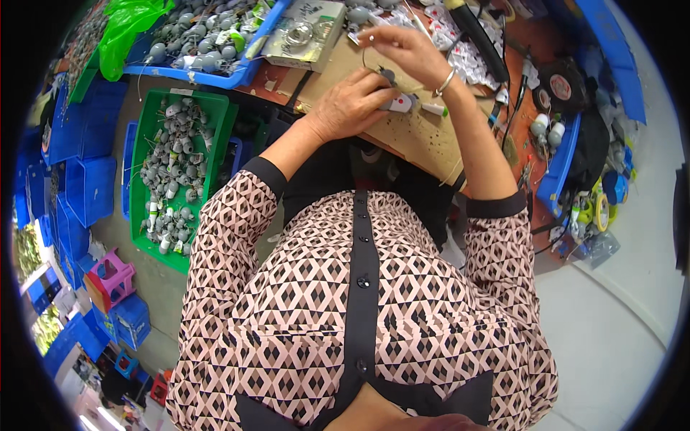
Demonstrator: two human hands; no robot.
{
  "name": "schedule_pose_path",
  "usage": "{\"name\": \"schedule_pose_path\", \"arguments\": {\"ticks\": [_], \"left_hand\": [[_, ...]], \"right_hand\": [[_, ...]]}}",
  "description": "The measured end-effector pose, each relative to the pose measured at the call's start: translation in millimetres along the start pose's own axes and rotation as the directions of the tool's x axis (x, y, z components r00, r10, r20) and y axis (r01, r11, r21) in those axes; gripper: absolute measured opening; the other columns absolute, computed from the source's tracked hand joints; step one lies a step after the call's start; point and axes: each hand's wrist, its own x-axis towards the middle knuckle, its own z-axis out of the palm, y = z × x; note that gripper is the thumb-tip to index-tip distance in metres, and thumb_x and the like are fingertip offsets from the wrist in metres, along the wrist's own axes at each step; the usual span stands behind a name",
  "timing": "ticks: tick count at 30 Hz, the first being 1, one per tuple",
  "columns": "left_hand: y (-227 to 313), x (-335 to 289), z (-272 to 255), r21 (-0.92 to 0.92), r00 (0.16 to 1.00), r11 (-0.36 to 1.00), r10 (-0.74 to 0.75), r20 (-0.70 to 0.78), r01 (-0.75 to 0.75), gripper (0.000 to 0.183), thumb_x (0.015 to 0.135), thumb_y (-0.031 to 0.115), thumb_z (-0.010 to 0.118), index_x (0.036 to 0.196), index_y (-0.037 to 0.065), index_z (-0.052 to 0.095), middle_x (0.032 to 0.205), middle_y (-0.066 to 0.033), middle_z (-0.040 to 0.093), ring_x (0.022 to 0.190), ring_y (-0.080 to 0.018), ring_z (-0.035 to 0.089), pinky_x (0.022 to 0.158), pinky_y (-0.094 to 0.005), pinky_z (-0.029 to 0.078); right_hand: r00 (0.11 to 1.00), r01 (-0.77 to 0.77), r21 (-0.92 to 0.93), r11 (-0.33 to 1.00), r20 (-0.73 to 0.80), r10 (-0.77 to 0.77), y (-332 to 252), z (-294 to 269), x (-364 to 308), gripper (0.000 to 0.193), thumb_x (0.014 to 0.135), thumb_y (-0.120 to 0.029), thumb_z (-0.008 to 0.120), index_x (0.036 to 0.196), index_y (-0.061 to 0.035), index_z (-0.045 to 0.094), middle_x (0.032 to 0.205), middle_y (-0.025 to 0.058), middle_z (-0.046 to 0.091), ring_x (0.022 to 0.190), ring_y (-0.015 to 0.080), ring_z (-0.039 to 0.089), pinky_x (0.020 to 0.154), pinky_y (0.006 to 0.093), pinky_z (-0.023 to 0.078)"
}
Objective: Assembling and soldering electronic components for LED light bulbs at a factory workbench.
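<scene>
While the left hand (351, 106) pinches a grey bit (388, 74), the right hand (411, 54) beside it pinches a thin wire (364, 57).

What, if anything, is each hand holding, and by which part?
The left hand appears to hold a small grey part, but the exact spot is hidden. The right hand is beside a thin dark wire; whether it grips the wire's end cannot be told.
</scene>
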Motion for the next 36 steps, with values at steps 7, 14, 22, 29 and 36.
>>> {"name": "schedule_pose_path", "arguments": {"ticks": [7, 14, 22, 29, 36], "left_hand": [[8, -1, -11, -0.092, 0.998, 0.996, 0.014, -0.060, -0.019, 0.036, 0.074, 0.014, 0.079, 0.108, 0.009, 0.068, 0.105, -0.0063, 0.062, 0.104, -0.0284, 0.060, 0.093, -0.0404, 0.053], [7, -2, -20, -0.069, 0.997, 0.997, 0.025, -0.068, -0.029, 0.039, 0.076, 0.017, 0.078, 0.111, 0.009, 0.066, 0.110, -0.0077, 0.061, 0.107, -0.0292, 0.058, 0.096, -0.0419, 0.051], [9, -14, -26, -0.079, 0.999, 0.997, -0.002, -0.046, -0.002, 0.039, 0.077, 0.020, 0.078, 0.112, 0.009, 0.066, 0.113, -0.0077, 0.060, 0.112, -0.0301, 0.057, 0.099, -0.0426, 0.048], [6, -21, -56, 0.076, 0.979, 0.997, -0.006, -0.202, 0.022, 0.032, 0.080, 0.020, 0.077, 0.109, 0.013, 0.067, 0.111, -0.0039, 0.063, 0.114, -0.0267, 0.058, 0.098, -0.0412, 0.047], [-14, -19, -69, 0.248, 0.958, 0.948, -0.135, -0.255, 0.199, 0.031, 0.081, 0.015, 0.075, 0.111, 0.015, 0.069, 0.115, -0.0029, 0.064, 0.116, -0.0254, 0.058, 0.096, -0.0393, 0.042]], "right_hand": [[0.981, -0.105, 0.396, 0.912, -0.112, 0.161, -28, 35, 2, 0.028, 0.100, -0.017, 0.063, 0.120, 0.0009, 0.070, 0.112, 0.0076, 0.074, 0.110, 0.0155, 0.066, 0.096, 0.0299, 0.051], [0.933, -0.173, 0.496, 0.851, -0.194, 0.303, -31, 52, 4, 0.035, 0.103, -0.021, 0.059, 0.129, 0.0019, 0.052, 0.115, 0.0157, 0.074, 0.099, 0.0169, 0.068, 0.094, 0.0331, 0.053], [0.898, -0.222, 0.664, 0.714, -0.146, 0.414, -40, 56, 13, 0.016, 0.102, -0.017, 0.062, 0.105, -0.0011, 0.062, 0.097, 0.0122, 0.077, 0.075, 0.0111, 0.065, 0.071, 0.0245, 0.056], [0.922, -0.274, 0.611, 0.742, -0.054, 0.384, -20, 47, 14, 0.025, 0.103, -0.013, 0.057, 0.122, 0.0015, 0.064, 0.094, 0.0078, 0.075, 0.075, 0.0058, 0.059, 0.066, 0.0213, 0.048], [0.907, -0.314, 0.487, 0.815, -0.099, 0.409, -18, 29, 21, 0.016, 0.100, -0.014, 0.061, 0.101, 0.0009, 0.064, 0.086, 0.0099, 0.074, 0.062, 0.0075, 0.056, 0.058, 0.0240, 0.046]]}}
